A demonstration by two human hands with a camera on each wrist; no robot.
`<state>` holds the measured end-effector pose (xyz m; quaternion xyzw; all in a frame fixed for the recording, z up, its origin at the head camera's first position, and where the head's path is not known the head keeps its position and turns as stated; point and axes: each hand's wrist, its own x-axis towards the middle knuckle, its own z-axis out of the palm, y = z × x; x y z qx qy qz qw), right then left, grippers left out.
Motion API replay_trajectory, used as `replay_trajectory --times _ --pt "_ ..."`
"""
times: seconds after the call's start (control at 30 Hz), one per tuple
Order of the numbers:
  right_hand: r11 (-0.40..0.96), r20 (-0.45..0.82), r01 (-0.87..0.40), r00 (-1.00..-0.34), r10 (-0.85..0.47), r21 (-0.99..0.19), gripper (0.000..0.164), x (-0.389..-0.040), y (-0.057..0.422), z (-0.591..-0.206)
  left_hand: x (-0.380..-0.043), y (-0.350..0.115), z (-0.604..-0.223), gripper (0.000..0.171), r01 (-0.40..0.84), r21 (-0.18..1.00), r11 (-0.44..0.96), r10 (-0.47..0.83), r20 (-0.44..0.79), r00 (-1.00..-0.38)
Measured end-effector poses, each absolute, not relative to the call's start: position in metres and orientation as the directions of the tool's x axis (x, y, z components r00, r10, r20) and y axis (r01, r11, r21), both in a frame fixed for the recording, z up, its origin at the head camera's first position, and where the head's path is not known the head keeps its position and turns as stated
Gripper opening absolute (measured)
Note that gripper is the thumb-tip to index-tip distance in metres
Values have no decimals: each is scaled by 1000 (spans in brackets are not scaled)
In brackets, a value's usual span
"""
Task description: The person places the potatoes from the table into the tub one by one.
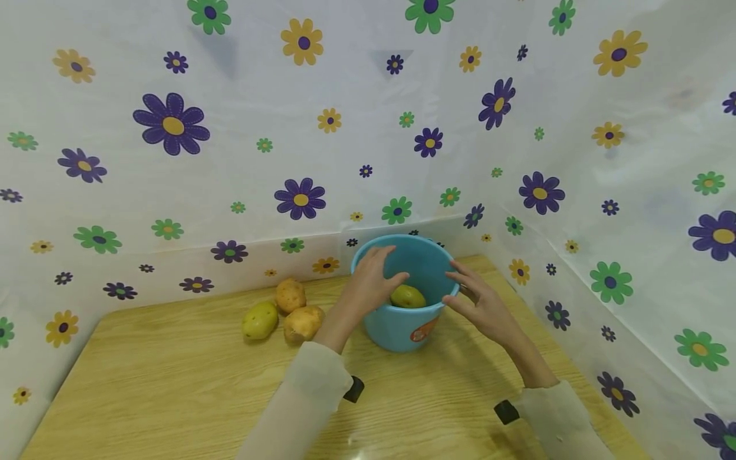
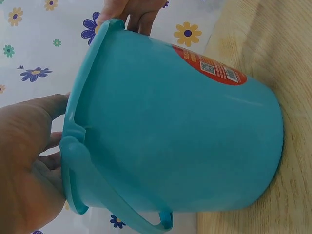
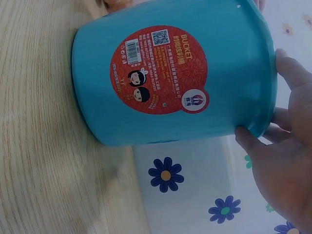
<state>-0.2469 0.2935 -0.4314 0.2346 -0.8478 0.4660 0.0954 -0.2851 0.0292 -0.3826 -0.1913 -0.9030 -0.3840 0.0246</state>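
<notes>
A light-blue plastic bucket (image 1: 397, 329) with a red label stands upright on the table. Inside it a yellow-green potato (image 1: 407, 296) is visible; the rest of the bottom is hidden. My left hand (image 1: 370, 281) reaches over the left rim, thumb and fingers spread above the opening, with nothing seen between them. At the right rim, my right hand (image 1: 482, 303) touches the edge with loosely spread fingers and thumb. The bucket's handle (image 2: 112, 195) hangs down along its side in the left wrist view. Three potatoes lie left of the bucket: a greenish one (image 1: 260, 321) and two brown ones (image 1: 303, 324) (image 1: 290, 296).
The wood-grain table (image 1: 172, 383) extends left and in front of the bucket. Flower-patterned white sheeting (image 1: 247, 153) rises behind the table and along its right side, close to the bucket and my right arm.
</notes>
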Motion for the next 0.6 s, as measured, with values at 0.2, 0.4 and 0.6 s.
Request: replay_trajectory --times 0.2,0.4,0.6 --pt "452 387 -494 -867 -313 -743 53 -247 294 -432 -283 22 -383 66 364 703 610 322 200 -925" --pt "454 393 -499 -865 -312 -738 52 -248 295 -433 -282 16 -381 65 350 721 598 305 199 -931" --pt "448 395 -502 -863 -315 -739 52 -249 295 -435 -279 9 -377 64 366 723 586 298 228 -927"
